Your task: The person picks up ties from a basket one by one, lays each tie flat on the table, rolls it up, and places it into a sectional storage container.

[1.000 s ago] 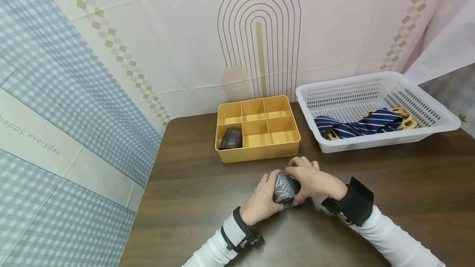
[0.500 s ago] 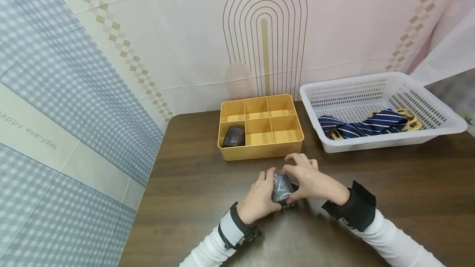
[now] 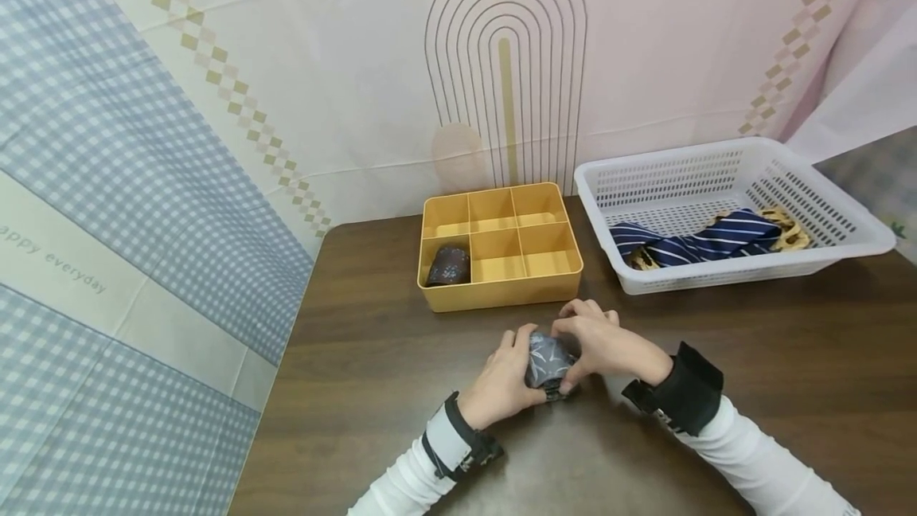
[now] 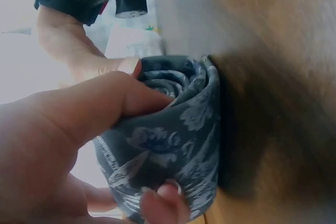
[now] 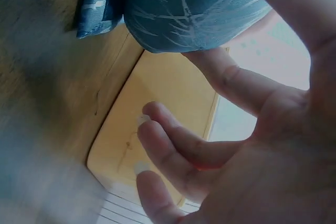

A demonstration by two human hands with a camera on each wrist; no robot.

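The brown desk (image 3: pixel 788 357) carries a white basket (image 3: pixel 745 265) at its far right corner, holding a striped tie (image 3: pixel 705 241). A yellow divided box (image 3: pixel 501 293) sits at the far edge. Near the front edge, the left hand (image 3: pixel 501 377) and right hand (image 3: pixel 602 345) pinch a rolled grey tie (image 3: pixel 548 357) between curled fingers.
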